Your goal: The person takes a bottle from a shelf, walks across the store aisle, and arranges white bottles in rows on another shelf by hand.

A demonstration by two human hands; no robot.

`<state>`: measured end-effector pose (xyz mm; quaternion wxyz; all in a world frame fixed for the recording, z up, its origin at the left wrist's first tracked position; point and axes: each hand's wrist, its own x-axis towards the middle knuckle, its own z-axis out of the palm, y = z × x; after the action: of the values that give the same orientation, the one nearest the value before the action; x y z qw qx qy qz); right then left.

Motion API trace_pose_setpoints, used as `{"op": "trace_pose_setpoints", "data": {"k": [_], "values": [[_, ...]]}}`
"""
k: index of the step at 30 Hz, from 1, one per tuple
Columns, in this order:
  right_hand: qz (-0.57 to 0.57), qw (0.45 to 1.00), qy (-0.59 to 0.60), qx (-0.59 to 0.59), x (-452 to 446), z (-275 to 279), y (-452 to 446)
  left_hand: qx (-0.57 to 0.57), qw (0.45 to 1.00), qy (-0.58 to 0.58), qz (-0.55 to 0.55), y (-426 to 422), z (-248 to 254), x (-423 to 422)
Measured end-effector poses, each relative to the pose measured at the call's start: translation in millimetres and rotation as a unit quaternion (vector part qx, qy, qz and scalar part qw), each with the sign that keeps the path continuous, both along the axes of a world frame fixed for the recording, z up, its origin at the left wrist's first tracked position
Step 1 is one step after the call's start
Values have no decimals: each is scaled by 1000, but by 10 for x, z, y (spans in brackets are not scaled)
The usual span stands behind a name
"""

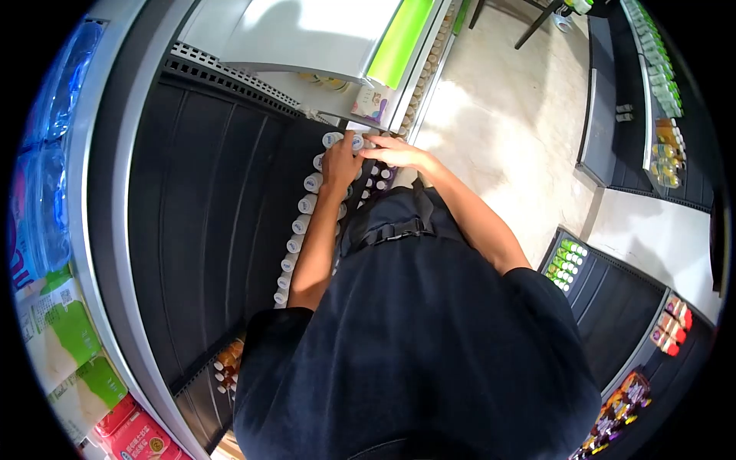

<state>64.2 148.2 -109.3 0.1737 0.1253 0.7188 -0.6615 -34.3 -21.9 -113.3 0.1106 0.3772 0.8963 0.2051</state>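
At the far end of a row of white-capped bottles (307,203), my left hand (340,165) is curled beside a white-capped bottle (357,142), its fingers against it. My right hand (397,152) reaches in from the other side. Its fingers are stretched out, with the tips at or very close to the same bottle. Only the bottle's cap shows between the two hands; its body is hidden. Below my right hand stand several dark bottles with pale caps (381,184), partly covered by my clothing.
A dark shelf panel (199,199) lies left of the bottle row. Above are a white shelf unit with a green strip (400,42) and a printed carton (371,103). Large blue-wrapped bottles (42,207) stand at far left. Pale floor (491,115) and stocked shelves (667,77) extend right.
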Motion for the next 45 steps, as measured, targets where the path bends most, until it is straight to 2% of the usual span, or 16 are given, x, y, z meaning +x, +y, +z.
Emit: {"op": "trace_pose_setpoints", "data": {"k": [2, 4, 8, 16, 27, 30, 31, 35, 38, 42, 45], "values": [[11, 1000, -3, -7, -34, -101, 40, -45, 998, -22, 27, 37, 81, 49], [23, 1000, 2, 12, -126, -209, 64, -8, 999, -17, 47, 13, 10, 61], [34, 994, -84, -58, -181, -94, 132, 40, 994, -33, 100, 33, -58, 70], [51, 989, -80, -114, -272, -316, 98, 69, 988, 8, 138, -55, -267, 124], [-14, 982, -102, -161, -279, -299, 80, 67, 981, -28, 178, 9, -95, 131], [-7, 985, -110, -133, -274, -307, 76, 136, 971, 40, 193, -71, -62, 30], [-5, 985, -118, -123, -270, -334, 67, 144, 968, 101, 180, -117, -115, -41], [7, 989, -113, -94, -242, -430, 4, 84, 977, 96, 171, -255, -258, -237], [25, 990, -103, -90, -303, -454, 27, 56, 980, 15, 192, -254, -195, -263], [38, 991, -97, -86, -356, -436, 74, 47, 980, 16, 194, -242, -140, -255], [62, 984, -134, -96, -445, -739, 69, 46, 981, 38, 182, -235, -178, -250]]}}
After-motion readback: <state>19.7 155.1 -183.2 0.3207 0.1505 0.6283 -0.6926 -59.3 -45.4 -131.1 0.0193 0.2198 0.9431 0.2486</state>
